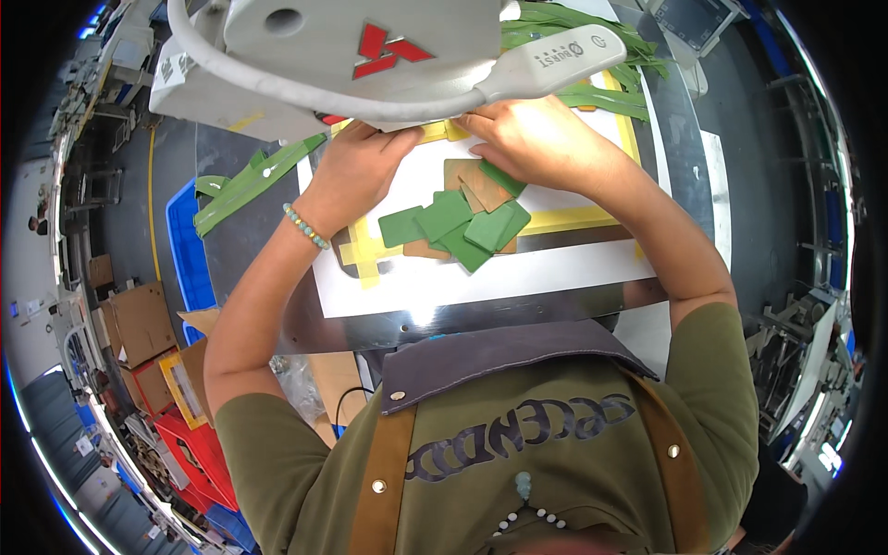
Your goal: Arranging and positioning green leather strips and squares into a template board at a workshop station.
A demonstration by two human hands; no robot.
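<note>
White sewing machine [305,65] filled the top of the view, its head overhanging the work area so the needle zone was hidden. Below it lay a white work plate [481,277] with yellow tape borders [564,220], sitting on a dark table [240,240].

Long green strips [254,180] lay off the plate's left corner, and more green strips [592,92] were piled at upper right.

A loose stack of small green and tan leather-like pieces [458,222] sat mid-plate, overlapping, just below both hands.

Left hand [356,171] lay palm-down on the plate, fingers flattened and reaching under the machine head; fingertips were hidden, so could not tell if it pinched anything. Beaded bracelet [305,227] on that wrist.

Right hand [532,139] was also palm-down, fingers curled forward at the machine's edge, resting over one tan piece [472,180] with a green end [504,178]; grip not visible, cannot tell.

Handling judgement: pieces looked thin, light, flat and semi-stiff, probably bending without creasing and sliding easily on the smooth plate. Best pressed flat with fingertips near the edges, or pinched at a corner; the stack would likely shift if bumped.
</note>
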